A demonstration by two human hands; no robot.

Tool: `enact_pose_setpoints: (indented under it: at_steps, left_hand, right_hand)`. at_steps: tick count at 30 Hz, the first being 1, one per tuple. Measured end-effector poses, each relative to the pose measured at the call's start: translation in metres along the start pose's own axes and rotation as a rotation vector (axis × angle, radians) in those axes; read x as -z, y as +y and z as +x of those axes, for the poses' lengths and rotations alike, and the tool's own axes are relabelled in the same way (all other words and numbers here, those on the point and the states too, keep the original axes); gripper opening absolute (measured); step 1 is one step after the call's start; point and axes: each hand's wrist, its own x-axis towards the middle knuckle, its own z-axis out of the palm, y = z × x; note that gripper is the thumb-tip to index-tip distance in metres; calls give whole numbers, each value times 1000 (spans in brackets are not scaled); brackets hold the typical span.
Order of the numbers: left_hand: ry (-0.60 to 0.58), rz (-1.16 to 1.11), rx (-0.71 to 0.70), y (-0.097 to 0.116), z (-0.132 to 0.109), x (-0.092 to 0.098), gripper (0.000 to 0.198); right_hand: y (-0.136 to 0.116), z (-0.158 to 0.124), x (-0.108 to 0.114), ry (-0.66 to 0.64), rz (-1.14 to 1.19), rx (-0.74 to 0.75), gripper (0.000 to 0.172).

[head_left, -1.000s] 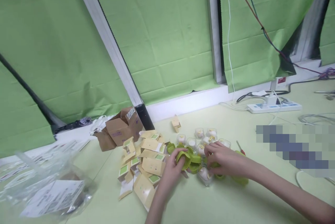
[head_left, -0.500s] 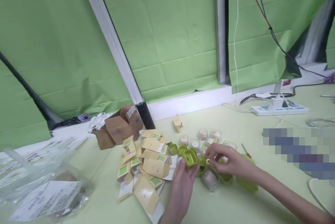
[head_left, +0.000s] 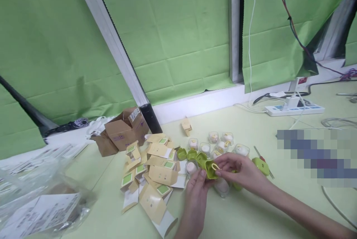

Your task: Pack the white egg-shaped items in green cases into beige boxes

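Observation:
My left hand (head_left: 196, 190) grips a small green plastic case (head_left: 209, 168) from below, just above the pale green table (head_left: 251, 213). My right hand (head_left: 241, 174) pinches a tiny yellow loop-shaped piece (head_left: 215, 167) at the case's open side. Around the hands lie more green cases (head_left: 186, 153) and several small clear cups with white and yellow contents (head_left: 213, 137). One clear cup (head_left: 222, 187) sits under my right hand.
A heap of tan and green cardboard packets (head_left: 156, 172) lies left of the hands, with open brown boxes (head_left: 122, 134) behind. A clear plastic bag (head_left: 41, 205) lies at the far left. A power strip (head_left: 294, 110) with cables sits at the back right. A red-handled tool (head_left: 260, 155) lies near a green lid.
My left hand lifted a green case out of the pile and turned it. My right hand picked up a small yellow piece and brought it to the case.

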Motion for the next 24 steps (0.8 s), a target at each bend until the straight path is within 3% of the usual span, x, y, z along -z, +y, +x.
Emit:
enact_pose_setpoints:
  at_steps: [4, 13, 19, 24]
  left_hand:
    - [-17, 18, -3, 2, -1, -1, 24]
    - [17, 54, 43, -4, -2, -1, 21]
    - [50, 16, 40, -7, 0, 0, 25]
    - [84, 68, 37, -17, 6, 12, 32]
  right_hand:
    - [0, -2, -1, 27, -122, 42, 24]
    - [2, -7, -6, 85, -533, 331, 19]
    - [8, -8, -9, 120, -563, 398, 22]
    - [13, -8, -11, 95, -613, 429, 25]
